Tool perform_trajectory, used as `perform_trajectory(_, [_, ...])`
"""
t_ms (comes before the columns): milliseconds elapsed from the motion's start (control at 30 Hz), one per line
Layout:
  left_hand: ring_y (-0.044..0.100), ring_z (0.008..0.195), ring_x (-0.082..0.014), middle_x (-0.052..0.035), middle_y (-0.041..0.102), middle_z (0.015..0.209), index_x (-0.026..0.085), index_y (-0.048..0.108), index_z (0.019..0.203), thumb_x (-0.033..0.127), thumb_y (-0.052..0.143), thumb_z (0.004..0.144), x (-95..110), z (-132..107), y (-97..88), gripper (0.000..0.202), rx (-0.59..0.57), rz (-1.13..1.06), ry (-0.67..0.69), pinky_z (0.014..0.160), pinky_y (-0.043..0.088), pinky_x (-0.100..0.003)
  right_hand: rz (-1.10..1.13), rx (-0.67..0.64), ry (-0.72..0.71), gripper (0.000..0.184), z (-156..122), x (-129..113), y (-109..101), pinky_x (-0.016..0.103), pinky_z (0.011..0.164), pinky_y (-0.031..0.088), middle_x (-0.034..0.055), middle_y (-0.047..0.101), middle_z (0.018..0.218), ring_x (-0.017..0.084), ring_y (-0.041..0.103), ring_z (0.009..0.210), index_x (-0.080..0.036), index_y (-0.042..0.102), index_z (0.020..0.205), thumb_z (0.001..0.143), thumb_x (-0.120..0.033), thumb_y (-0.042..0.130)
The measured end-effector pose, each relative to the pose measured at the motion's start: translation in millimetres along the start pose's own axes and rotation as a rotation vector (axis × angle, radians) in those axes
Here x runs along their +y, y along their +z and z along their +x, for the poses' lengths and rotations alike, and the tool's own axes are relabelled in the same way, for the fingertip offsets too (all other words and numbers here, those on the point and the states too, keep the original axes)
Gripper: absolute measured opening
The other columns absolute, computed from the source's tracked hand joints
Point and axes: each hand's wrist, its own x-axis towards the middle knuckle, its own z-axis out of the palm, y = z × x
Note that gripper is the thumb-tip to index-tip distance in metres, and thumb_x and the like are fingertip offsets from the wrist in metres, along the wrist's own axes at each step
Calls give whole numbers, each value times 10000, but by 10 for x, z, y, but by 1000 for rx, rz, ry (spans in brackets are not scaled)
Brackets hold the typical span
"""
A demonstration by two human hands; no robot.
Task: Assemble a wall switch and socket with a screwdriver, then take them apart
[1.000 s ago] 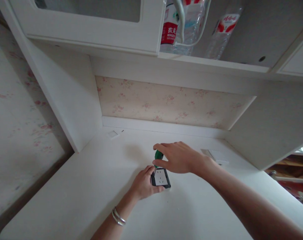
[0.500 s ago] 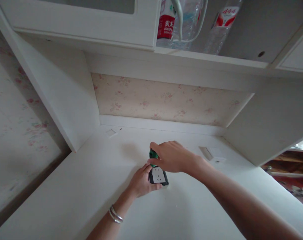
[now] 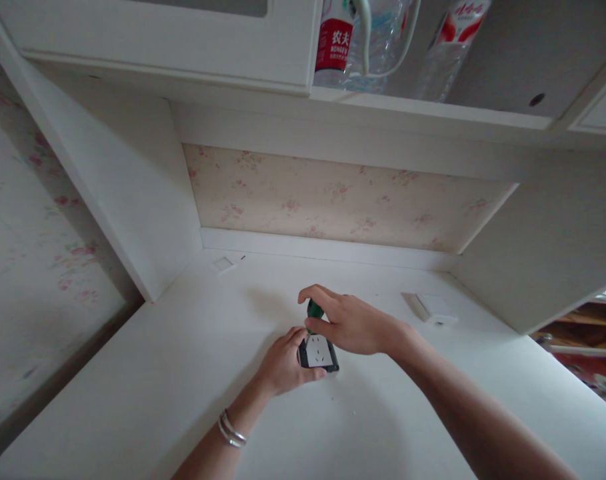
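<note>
Here, near the middle of the white surface (image 3: 133,387), the left hand (image 3: 283,363), with thin bangles (image 3: 230,429) on its wrist, is curled around the left edge of a wall socket (image 3: 319,352), thumb along the near side. The socket has a white face with small pin holes and a dark frame behind it, and its right corner rests on the surface. Just above it, the right hand (image 3: 353,325) is closed around a screwdriver (image 3: 313,309) with a green handle, held upright over the socket's far edge.

The surface sits in a white desk alcove. Flowered wallpaper (image 3: 43,253) covers the room wall at far left, next to a slanted white side panel (image 3: 133,187). A small white square piece (image 3: 223,264) lies at the back left, and a flowered back panel (image 3: 333,200) spans the rear. A white cover plate (image 3: 435,309) lies toward the right. Overhead, a cabinet door (image 3: 183,47) stands left of a shelf bearing two clear water bottles (image 3: 335,40) with red labels and a looped white cable (image 3: 365,33).

The screwdriver's shaft and tip are hidden by the fingers, so where it meets the socket cannot be told. The bottles are cut off at the top edge.
</note>
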Motion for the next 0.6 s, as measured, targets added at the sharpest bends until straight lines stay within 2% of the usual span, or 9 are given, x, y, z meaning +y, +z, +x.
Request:
perform_trajectory(133, [554,1014,-258,-51,575,1122,226,544,1134,463,772,584,10,1,1,641,14,-5,-8,889,446,-342,-29,2,32,239,-7,31,-8,255,620,342,24,637,988,158,589,775,-247,423,1145,907,-257,449])
perform_trajectory(300, [564,1006,-262,-52,590,1106,219,542,1139,482,767,580,-11,-5,19,657,9,15,-35,880,448,-342,-208,61,23,230,8,5,-9,262,570,281,2,666,864,175,597,706,-255,471,1069,899,-407,501])
perform_trajectory(400, [572,997,-270,-56,601,1086,216,545,1131,491,768,567,-25,-6,34,666,16,36,-59,881,449,-353,-318,102,53,326,47,-12,48,261,552,256,19,666,799,189,601,680,-239,501,1026,882,-531,491])
perform_trajectory(500, [553,1042,-280,-64,581,1139,222,539,1142,482,765,574,-26,-4,38,664,18,36,-52,887,448,-353,-413,170,172,466,95,-12,125,262,541,251,51,657,731,214,604,652,-204,522,942,843,-655,453])
perform_trajectory(600, [544,1054,-290,-68,576,1149,226,540,1149,488,768,570,-17,-1,31,675,15,40,-49,901,444,-367,-423,185,236,515,95,-20,150,267,533,253,62,656,714,226,604,634,-196,518,922,851,-687,380])
